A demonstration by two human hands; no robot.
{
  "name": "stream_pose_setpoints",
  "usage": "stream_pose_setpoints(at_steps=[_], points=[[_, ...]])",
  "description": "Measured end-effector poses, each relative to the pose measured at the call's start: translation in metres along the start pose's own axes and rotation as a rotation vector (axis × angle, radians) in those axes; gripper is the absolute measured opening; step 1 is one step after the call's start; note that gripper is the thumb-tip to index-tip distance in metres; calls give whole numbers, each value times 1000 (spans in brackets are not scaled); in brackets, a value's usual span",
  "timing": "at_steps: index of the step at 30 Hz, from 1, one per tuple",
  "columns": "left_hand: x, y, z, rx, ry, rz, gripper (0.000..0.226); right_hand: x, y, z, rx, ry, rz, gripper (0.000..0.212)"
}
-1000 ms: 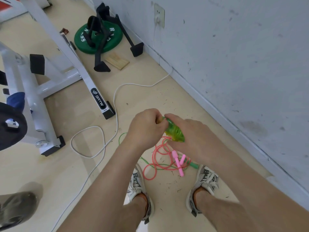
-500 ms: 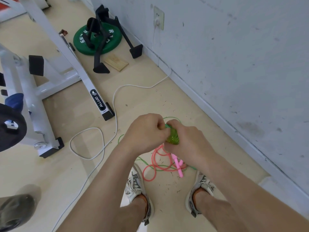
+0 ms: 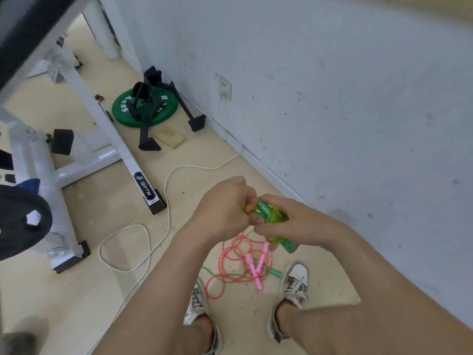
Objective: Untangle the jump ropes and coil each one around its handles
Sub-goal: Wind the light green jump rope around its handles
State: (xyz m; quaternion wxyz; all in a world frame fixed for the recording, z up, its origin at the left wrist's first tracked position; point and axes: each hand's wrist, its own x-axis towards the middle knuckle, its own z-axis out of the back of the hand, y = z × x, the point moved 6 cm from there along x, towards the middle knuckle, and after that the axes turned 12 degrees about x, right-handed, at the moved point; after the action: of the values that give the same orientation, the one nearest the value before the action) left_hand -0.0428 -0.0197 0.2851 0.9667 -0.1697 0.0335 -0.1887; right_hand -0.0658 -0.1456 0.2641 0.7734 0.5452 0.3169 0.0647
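Hands together: right hand (image 3: 294,222) clamps the green handles (image 3: 273,215), left hand (image 3: 225,208) pinches cord (image 3: 247,207) beside them. I judge cord light, springy; grip handles.

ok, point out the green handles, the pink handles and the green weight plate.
green handles (image 3: 268,212), head view, exposed upper part.
pink handles (image 3: 253,271), head view, mid-shaft of the lower one.
green weight plate (image 3: 166,111), head view, bare face.

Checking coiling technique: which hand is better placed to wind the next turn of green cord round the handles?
Probably left: the left hand pinches the green cord beside the handles, which the right hand grips.
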Motion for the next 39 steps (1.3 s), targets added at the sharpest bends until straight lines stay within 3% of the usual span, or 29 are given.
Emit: stream_pose_setpoints(at_steps=[2,5,10,12,15,17,20,26,28,34,39], points=[[-5,-25,15,87,-5,-30,47,-27,16,9,-121,-51,19,24],[-12,-61,31,133,64,-66,48,-68,36,20,-565,-133,0,28],[-12,-117,80,-47,240,-184,45,-127,81,47,-868,-289,28,20],[-11,-136,116,-141,245,-246,36,-146,100,63,-738,-303,16,16],[-7,-158,170,-469,207,-301,31,-171,129,84,-210,-254,109,11],[1,-165,191,-712,191,-309,32,-186,147,90,-29,-196,181,16],[16,-172,203,-1024,217,-307,23,-199,158,89,283,18,224,30],[66,-176,206,-1400,210,-371,14,-164,170,104,760,386,284,33],[95,-170,208,-1437,185,-391,16,-138,173,117,794,394,318,35],[175,-150,252,-1411,139,-404,24,-81,221,170,713,168,368,47],[190,-160,367,-969,-72,-527,31,-88,307,210,617,19,414,52]])
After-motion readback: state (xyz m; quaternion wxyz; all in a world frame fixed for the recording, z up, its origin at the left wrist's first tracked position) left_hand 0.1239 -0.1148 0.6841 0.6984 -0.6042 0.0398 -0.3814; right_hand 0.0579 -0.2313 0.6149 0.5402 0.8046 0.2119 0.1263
